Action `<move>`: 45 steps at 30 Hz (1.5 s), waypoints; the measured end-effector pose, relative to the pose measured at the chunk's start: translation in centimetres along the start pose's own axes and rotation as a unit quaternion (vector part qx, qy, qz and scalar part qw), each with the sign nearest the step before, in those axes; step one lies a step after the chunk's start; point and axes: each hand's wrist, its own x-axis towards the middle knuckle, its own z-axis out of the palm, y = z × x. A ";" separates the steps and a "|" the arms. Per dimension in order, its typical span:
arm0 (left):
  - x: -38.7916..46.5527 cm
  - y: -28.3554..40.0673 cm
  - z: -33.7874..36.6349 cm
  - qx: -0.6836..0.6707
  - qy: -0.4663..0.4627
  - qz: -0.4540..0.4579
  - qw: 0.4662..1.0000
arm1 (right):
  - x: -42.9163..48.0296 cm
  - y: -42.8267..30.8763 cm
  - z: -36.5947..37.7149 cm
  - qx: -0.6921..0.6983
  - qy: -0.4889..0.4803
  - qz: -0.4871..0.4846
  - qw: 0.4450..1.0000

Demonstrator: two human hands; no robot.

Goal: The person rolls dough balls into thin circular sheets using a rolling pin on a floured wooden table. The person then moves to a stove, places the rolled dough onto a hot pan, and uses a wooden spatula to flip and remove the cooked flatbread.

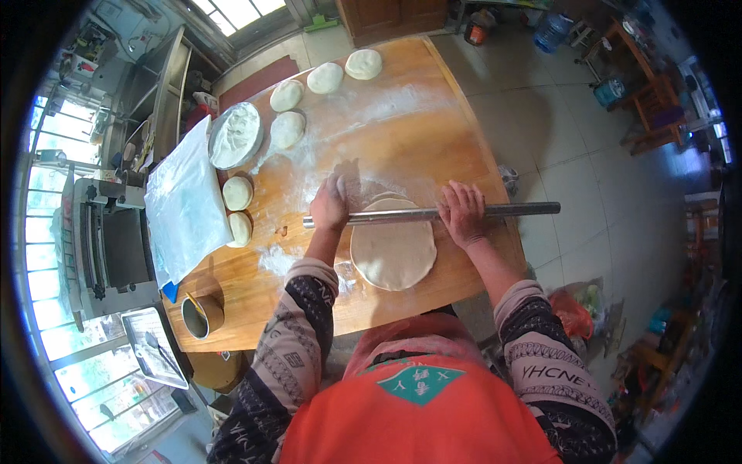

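Note:
A metal rolling pin (394, 216) lies across the upper part of a flat round sheet of dough (394, 258) on the floured wooden table (417, 156). My left hand (331, 202) is on the pin near its left end; whether its fingers close around the bar cannot be told. My right hand (462, 210) rests over the pin just right of the dough, fingers bent on top of it. The pin's right end sticks out past the table edge. A strip of the dough shows beyond the pin.
Several round dough pieces (324, 78) line the table's far and left sides. Near them are a bowl of flour (236, 136), a white cloth or plastic sheet (185, 197) and a metal pot (203, 316) with a yellow handle in it. A machine (113, 249) stands left of the table.

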 end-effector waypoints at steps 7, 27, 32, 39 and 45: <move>-11.3 -2.1 -2.3 -0.016 -0.203 -0.048 0.978 | -10.8 -2.5 -7.6 0.059 -0.154 -0.087 0.982; 16.1 -15.5 -14.4 0.021 0.171 -0.028 0.985 | 6.4 -7.9 3.8 -0.014 0.003 0.029 0.999; 23.7 -19.0 -13.8 0.180 0.126 0.128 0.967 | 6.2 -7.7 4.0 -0.022 0.013 0.033 0.999; 20.7 -16.0 -14.6 -0.530 0.184 -0.223 0.797 | 6.2 -7.6 4.1 -0.010 0.004 0.050 0.999; -1.5 -7.5 -10.8 -0.445 0.035 -0.037 0.894 | 5.8 -7.0 4.9 -0.026 -0.032 0.061 0.997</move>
